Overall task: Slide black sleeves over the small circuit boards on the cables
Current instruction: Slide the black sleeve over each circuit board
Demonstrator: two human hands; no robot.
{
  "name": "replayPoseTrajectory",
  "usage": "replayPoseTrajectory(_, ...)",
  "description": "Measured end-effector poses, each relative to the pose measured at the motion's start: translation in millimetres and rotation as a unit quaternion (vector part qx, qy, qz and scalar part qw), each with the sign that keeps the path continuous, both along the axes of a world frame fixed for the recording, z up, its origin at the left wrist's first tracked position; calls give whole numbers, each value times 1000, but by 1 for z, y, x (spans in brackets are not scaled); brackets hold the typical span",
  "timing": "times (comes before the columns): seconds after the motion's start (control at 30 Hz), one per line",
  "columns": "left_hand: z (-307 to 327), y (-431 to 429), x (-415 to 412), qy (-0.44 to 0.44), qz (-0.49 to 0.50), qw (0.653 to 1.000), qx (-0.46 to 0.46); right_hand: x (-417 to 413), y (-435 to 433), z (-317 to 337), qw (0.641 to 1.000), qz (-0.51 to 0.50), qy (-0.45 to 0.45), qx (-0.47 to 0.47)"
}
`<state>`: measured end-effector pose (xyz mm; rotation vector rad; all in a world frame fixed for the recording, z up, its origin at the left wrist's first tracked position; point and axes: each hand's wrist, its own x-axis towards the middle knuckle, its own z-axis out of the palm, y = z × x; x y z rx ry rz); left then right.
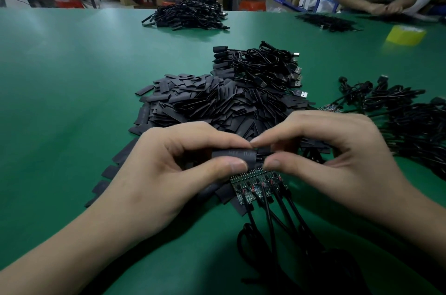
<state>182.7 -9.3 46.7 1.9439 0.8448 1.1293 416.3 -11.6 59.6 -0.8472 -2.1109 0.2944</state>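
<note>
My left hand (166, 169) pinches a black sleeve (233, 155) between thumb and forefinger, held level above the green table. My right hand (323, 157) grips the cable end (263, 151) at the sleeve's right opening; whatever is inside the sleeve is hidden. Just below my fingers lies a row of several small green circuit boards (255, 184), each with a black cable (272, 224) running toward me. A big heap of loose black sleeves (207, 104) sits right behind my hands.
Black cable bundles lie behind the heap (263, 65), at the right (398, 111) and at the table's far edge (190, 14). A yellow tape roll (405, 35) stands far right. Another person's hands (383, 8) work at the far right corner. The green table (60, 91) spreads left.
</note>
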Motion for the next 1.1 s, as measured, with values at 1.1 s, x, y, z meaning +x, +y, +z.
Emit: replayPoseTrajectory(1.1, -6, -1, 1, 6, -24, 1000, 4, 0, 1, -3, 985, 79, 54, -146)
